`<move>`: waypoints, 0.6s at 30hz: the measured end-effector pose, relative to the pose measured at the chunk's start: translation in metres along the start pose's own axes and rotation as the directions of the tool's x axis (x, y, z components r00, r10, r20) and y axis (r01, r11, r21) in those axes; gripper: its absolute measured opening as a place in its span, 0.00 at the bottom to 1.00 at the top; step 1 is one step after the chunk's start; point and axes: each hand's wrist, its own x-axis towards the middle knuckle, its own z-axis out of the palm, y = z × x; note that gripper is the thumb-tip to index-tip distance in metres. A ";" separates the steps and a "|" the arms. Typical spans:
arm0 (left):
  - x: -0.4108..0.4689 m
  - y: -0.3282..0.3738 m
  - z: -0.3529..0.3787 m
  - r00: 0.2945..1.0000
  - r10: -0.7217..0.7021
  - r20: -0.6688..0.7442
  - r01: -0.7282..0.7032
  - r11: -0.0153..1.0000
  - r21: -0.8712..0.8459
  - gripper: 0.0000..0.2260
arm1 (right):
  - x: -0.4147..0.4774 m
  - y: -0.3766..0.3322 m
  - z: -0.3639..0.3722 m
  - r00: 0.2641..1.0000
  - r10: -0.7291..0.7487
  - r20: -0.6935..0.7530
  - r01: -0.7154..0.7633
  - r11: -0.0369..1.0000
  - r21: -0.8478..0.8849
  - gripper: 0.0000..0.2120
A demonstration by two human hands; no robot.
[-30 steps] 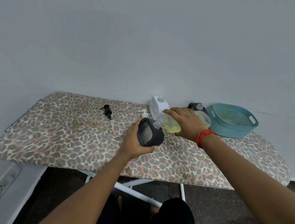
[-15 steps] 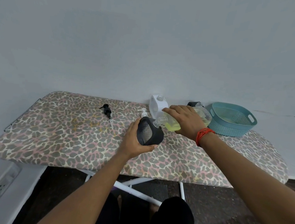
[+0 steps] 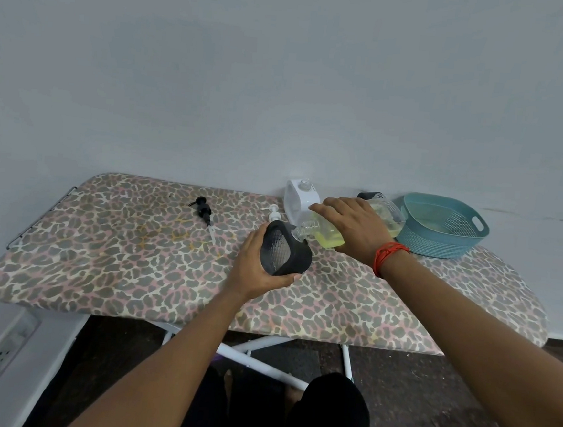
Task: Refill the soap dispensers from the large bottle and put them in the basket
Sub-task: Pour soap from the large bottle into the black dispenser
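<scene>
Right hand grips the large bottle lying near-horizontal, neck pointing left into the left hand's gripped black dispenser.

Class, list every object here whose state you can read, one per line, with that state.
Large bottle: tilted, uncapped, gripped by right hand.
Black dispenser: pump off, held by left hand.
White dispenser: upright, pump off.
Black pump: lying loose.
Basket: upright, no dispensers inside.

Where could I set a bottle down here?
Bare: the board around the black pump at left, and its right end in front of the basket. Crowded: back middle, with the white dispenser, white pump, the left hand gripping the black dispenser and the right hand tilting the large bottle.
</scene>
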 end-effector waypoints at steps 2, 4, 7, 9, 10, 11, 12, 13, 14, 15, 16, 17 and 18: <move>0.000 0.000 0.000 1.000 -0.003 -0.001 0.003 1.000 0.005 0.53 | 0.000 0.000 0.000 1.000 0.002 0.003 -0.002 1.000 -0.003 0.48; 0.000 0.000 0.000 1.000 -0.005 -0.003 0.005 1.000 0.007 0.53 | 0.000 0.000 0.000 1.000 0.000 0.004 0.000 1.000 -0.008 0.49; 0.000 0.001 0.000 1.000 -0.005 -0.005 0.005 1.000 0.001 0.53 | 0.000 0.000 0.000 1.000 -0.004 -0.001 0.004 1.000 -0.015 0.48; -0.001 0.001 0.000 1.000 -0.003 -0.008 0.003 1.000 -0.002 0.53 | 0.000 0.000 0.001 1.000 -0.007 -0.010 0.007 1.000 -0.020 0.48; -0.001 0.001 0.001 1.000 -0.004 -0.009 0.004 1.000 -0.003 0.54 | 0.000 0.000 0.001 1.000 -0.010 -0.014 0.009 1.000 -0.022 0.48; -0.001 0.001 0.001 1.000 -0.005 -0.009 0.005 1.000 -0.003 0.54 | 0.001 0.000 0.001 1.000 -0.012 -0.019 0.012 1.000 -0.024 0.48; -0.001 0.000 0.001 1.000 -0.007 -0.011 0.007 1.000 -0.001 0.54 | 0.001 0.000 0.001 1.000 -0.015 -0.022 0.014 1.000 -0.025 0.47; -0.001 -0.001 0.001 1.000 -0.007 -0.012 0.007 1.000 0.001 0.54 | 0.001 0.000 0.002 1.000 -0.016 -0.025 0.016 1.000 -0.026 0.47; -0.001 -0.001 0.001 1.000 -0.005 -0.013 0.005 1.000 0.000 0.54 | 0.001 0.001 0.002 1.000 -0.017 -0.027 0.016 0.999 -0.028 0.47; -0.001 -0.001 0.001 1.000 -0.004 -0.012 0.004 1.000 -0.001 0.54 | 0.000 0.001 0.002 0.999 -0.016 -0.028 0.016 0.999 -0.028 0.48; -0.001 -0.001 0.001 1.000 -0.002 -0.011 0.002 1.000 -0.004 0.54 | 0.000 0.001 0.002 1.000 -0.015 -0.027 0.014 1.000 -0.027 0.48; -0.002 0.000 0.000 1.000 0.000 -0.010 0.000 1.000 -0.005 0.54 | 0.000 0.001 0.002 1.000 -0.013 -0.027 0.013 1.000 -0.027 0.48; -0.002 0.001 0.000 1.000 0.001 -0.011 -0.001 1.000 -0.006 0.54 | 0.000 0.001 0.002 1.000 -0.011 -0.024 0.010 1.000 -0.029 0.48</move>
